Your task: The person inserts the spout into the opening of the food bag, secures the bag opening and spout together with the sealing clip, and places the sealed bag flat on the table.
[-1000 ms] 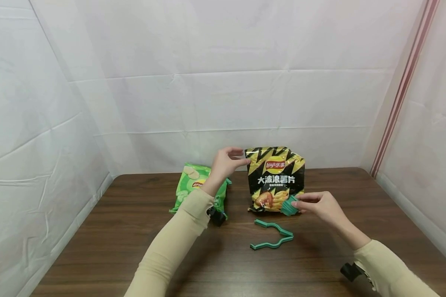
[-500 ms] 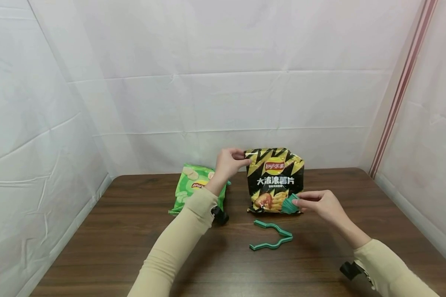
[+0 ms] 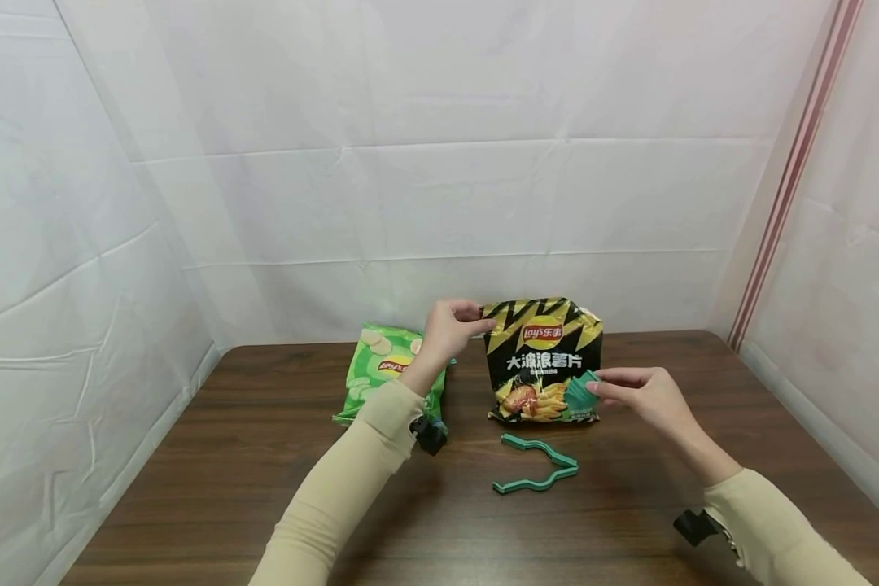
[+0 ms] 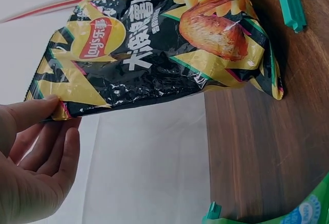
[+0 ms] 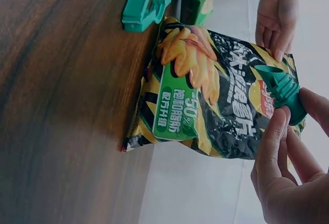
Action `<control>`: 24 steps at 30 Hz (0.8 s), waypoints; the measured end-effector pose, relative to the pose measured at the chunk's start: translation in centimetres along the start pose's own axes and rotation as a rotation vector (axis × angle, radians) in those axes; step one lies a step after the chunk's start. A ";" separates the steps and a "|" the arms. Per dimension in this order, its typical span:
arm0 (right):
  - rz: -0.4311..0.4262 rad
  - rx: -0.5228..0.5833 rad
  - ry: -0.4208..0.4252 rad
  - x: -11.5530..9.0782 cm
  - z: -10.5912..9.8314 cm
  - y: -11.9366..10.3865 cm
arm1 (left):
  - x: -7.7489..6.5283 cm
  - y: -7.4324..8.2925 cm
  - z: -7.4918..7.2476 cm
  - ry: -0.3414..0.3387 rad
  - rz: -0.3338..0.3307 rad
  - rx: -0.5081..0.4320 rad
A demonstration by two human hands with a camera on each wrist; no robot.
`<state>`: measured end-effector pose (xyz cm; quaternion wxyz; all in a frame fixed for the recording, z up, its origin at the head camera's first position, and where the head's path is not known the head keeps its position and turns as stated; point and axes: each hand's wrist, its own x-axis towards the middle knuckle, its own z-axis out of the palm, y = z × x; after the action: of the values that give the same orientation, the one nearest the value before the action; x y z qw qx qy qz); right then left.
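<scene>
In the head view a black-and-yellow potato chip bag [image 3: 544, 358] stands upright on the table. My left hand [image 3: 450, 330] pinches its upper left corner between thumb and fingers, as the left wrist view shows on the bag's corner [image 4: 61, 110]. My right hand [image 3: 648, 395] pinches a small green ribbed, spout-like cap [image 5: 281, 91] in front of the bag's lower right part. Close up, the cap has thread-like ridges and a hollow, slanted mouth. A green bag clip [image 3: 538, 464] lies spread in a V on the table before the bag.
A green chip bag [image 3: 381, 366] lies to the left, partly covered by my left arm; a green clip end [image 4: 213, 211] shows at its edge. The brown wooden table [image 3: 278, 488] is bordered by white cloth walls [image 3: 439, 203] at the back and sides.
My left hand has closed its pinch on the black bag's corner and come down slightly; the bag's top has dipped. My right hand has shifted slightly up and right with the green cap.
</scene>
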<state>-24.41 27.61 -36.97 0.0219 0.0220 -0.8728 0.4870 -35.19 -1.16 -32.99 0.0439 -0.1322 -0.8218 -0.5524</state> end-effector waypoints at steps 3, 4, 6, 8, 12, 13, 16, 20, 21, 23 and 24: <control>0.005 0.010 0.005 0.1 -0.3 -0.1 | -0.1 -0.1 0.0 0.001 0.005 -0.004; 0.004 0.016 0.006 0.1 -0.4 -0.2 | -0.1 -0.1 0.0 0.000 0.005 -0.003; -0.001 0.023 0.008 0.1 -0.6 -0.3 | -0.2 -0.1 0.0 -0.001 0.006 -0.003; -0.011 0.022 0.014 0.2 -0.9 -0.4 | -0.3 -0.1 0.0 -0.003 0.010 -0.007; -0.031 0.011 0.032 0.4 -1.7 -0.8 | -0.5 -0.1 -0.1 -0.003 0.028 -0.008; -0.034 0.006 0.039 0.5 -1.9 -0.9 | -0.6 0.0 -0.1 -0.004 0.033 -0.008; -0.032 0.004 0.059 0.6 -2.4 -1.2 | -0.7 0.0 -0.1 -0.006 0.046 -0.004; -0.038 -0.022 0.092 0.9 -3.1 -1.6 | -0.9 -0.1 -0.1 -0.008 0.055 -0.004; -0.041 -0.024 0.098 1.0 -3.3 -1.7 | -0.9 -0.1 -0.1 -0.008 0.058 -0.004; -0.042 -0.035 0.116 1.1 -3.7 -1.9 | -0.9 -0.1 -0.1 -0.007 0.060 -0.004; -0.040 -0.033 0.123 1.2 -3.8 -2.0 | -0.9 -0.2 -0.1 -0.007 0.061 -0.005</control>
<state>-25.38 29.80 -33.18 0.0855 0.0093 -0.8770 0.4726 -34.38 -1.48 -33.28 0.0574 -0.1593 -0.8162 -0.5524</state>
